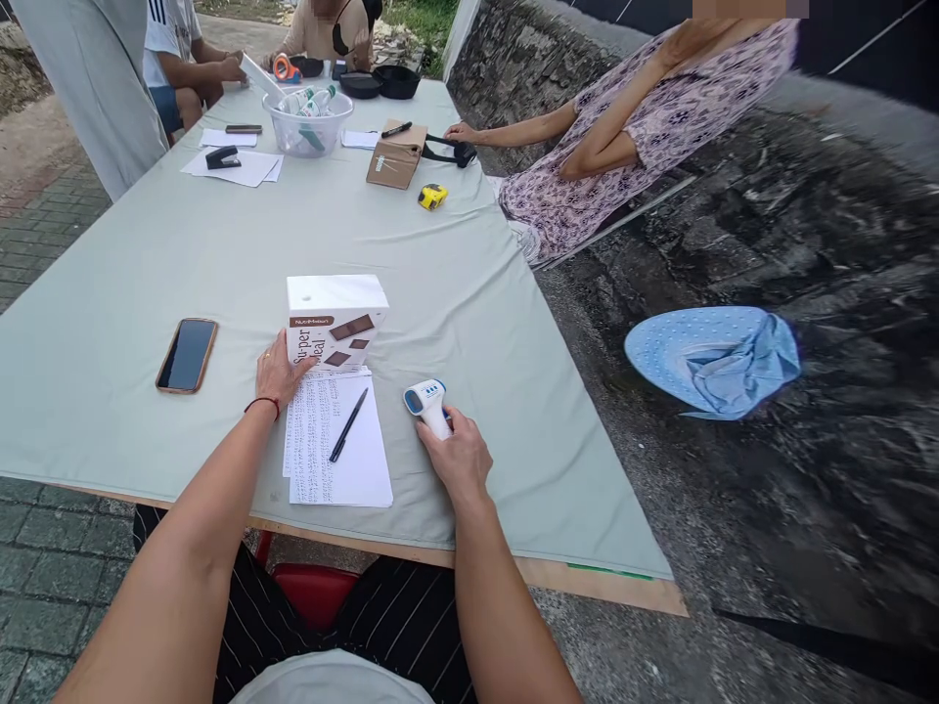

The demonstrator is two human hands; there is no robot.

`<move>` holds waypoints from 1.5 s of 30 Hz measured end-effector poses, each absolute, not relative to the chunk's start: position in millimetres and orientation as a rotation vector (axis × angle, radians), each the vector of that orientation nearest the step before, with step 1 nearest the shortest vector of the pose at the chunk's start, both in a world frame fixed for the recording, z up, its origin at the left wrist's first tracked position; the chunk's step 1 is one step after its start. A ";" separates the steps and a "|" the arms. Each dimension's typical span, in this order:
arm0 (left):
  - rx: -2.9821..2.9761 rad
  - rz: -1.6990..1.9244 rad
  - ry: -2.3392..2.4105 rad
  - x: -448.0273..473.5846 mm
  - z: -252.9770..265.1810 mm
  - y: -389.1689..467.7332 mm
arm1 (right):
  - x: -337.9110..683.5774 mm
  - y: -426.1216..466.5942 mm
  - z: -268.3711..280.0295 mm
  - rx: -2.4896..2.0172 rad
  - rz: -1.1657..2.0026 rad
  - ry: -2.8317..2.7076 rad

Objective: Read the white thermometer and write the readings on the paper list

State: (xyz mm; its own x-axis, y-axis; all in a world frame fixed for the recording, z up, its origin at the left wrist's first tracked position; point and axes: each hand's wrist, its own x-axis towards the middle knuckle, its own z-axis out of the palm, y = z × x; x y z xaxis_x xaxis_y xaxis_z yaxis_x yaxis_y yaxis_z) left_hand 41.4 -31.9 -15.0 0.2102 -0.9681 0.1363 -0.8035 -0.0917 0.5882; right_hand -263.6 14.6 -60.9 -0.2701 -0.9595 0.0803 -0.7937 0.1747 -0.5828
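My left hand [277, 376] grips the lower left side of a white and brown box [335, 318] that stands upright on the table. In my right hand [464, 452] is a white and blue infrared thermometer [427, 403], its handle wrapped by my fingers and its small screen facing me. Between my arms lie sheets of paper [371, 469] covered in part with handwriting, the back edge meeting the box. A black pen [349, 425] rests slantwise on the sheets. Left of the box, a smartphone [187, 355] in a brown case lies flat.
Farther back on the cloth-covered table [183, 235] are a yellow tape measure [432, 197], a brown notebook [396, 156], a stapler [223, 157] on papers and a clear tub [308, 127] of bottles. Several people are around the table. A blue hat [711, 362] is off its right side.
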 end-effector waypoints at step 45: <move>1.911 -0.395 -1.642 33.4 -11.9 -29.5 | -158.2 34.1 -46.1 -1.426 -1.178 1.321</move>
